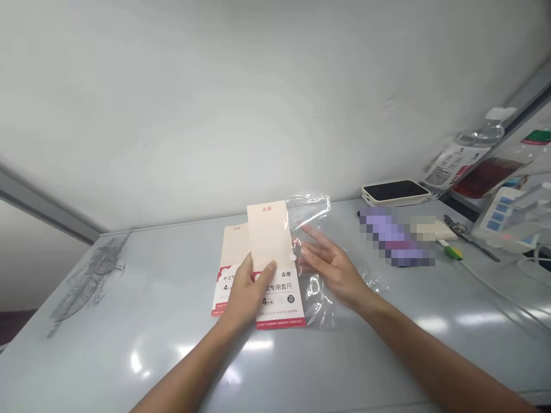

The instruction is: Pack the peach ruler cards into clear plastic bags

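Forearms [434, 361] lead to the left grip [246, 292], pinching the front card [269, 241]; beside it, the spread right grip [340, 272] could crease the clear sleeve [317, 301] by pressing unevenly

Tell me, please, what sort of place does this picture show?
Probably a personal desk or small indoor workstation: a glossy grey tabletop against a pale wall, with a smartphone and a labelled plastic bottle at the right.
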Demonstrator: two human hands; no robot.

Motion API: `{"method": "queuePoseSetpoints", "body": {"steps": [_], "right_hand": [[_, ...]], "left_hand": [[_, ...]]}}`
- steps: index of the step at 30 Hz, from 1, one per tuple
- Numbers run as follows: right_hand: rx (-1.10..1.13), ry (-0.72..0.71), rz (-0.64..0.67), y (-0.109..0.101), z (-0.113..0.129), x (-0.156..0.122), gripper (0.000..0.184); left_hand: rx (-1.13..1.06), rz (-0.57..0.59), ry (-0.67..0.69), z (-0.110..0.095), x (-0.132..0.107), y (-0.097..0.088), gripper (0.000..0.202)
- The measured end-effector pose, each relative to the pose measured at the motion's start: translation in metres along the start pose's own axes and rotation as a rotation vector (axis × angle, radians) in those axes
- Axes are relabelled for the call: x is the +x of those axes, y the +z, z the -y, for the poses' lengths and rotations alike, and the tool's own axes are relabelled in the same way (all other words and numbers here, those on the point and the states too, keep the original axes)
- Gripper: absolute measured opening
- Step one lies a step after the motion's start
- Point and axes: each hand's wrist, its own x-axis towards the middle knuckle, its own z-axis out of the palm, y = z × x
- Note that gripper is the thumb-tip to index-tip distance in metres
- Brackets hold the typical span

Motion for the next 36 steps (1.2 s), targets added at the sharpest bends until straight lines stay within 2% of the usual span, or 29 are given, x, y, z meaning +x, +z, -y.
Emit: {"method": "queuePoseSetpoints", "body": {"steps": [7,12,18,25,28,32,36], "right_hand": [[0.032,-0.007,-0.051,0.001,-0.002,0.002,0.059],[-0.005,-0.035,-0.082,-0.001,-0.001,0.003,0.057],[-0.071,-0.047,-0.097,-0.003,0.002,0.001,0.05],[-0.114,-0.099,-0.067,-0.003,0.003,0.0,0.05],[-0.112,-0.097,-0.04,-0.003,0.003,0.0,0.053],[-0.06,-0.073,0.012,-0.003,0.002,0.0,0.057],[0.044,0.0,0.052,-0.005,0.003,0.002,0.052]], "left_hand": [[-0.033,0.02,-0.047,-0.004,0.0,0.0,0.047],[-0.029,0.01,-0.062,-0.01,0.0,-0.004,0.043],[-0.016,0.048,-0.05,-0.006,0.004,-0.013,0.037],[-0.073,0.086,-0.05,-0.008,0.003,-0.013,0.042],[-0.053,0.084,-0.076,-0.01,0.002,-0.012,0.037],[0.006,0.03,-0.131,-0.009,0.002,-0.011,0.032],[0.077,-0.002,-0.08,-0.005,0.003,-0.012,0.035]]}}
